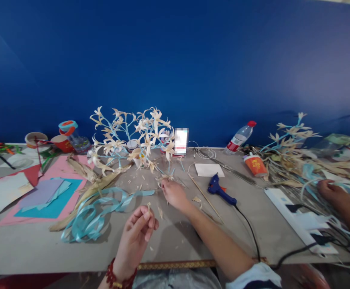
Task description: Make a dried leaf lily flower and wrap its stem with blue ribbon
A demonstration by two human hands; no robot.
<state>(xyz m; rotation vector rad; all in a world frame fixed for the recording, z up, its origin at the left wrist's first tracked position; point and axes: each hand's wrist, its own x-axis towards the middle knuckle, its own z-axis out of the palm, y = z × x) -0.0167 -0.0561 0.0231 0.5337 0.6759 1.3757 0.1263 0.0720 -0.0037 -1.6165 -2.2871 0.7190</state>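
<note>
Straw-coloured scrap is pinched in the left hand, thumb against fingers, gap nearly nil, held above the table, just right of the blue ribbon. Right hand is down at pale petal pieces, near the flowers. Fingers curled; can't tell if they grip anything. Glue gun lies apart, to its right.

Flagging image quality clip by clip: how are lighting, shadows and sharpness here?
Head view throughout: blue wall unevenly lit, paler at right; soft shadows on the table between the left hand and right forearm; a pixelated patch hides detail near the wall; the far right edge looks soft.
</note>
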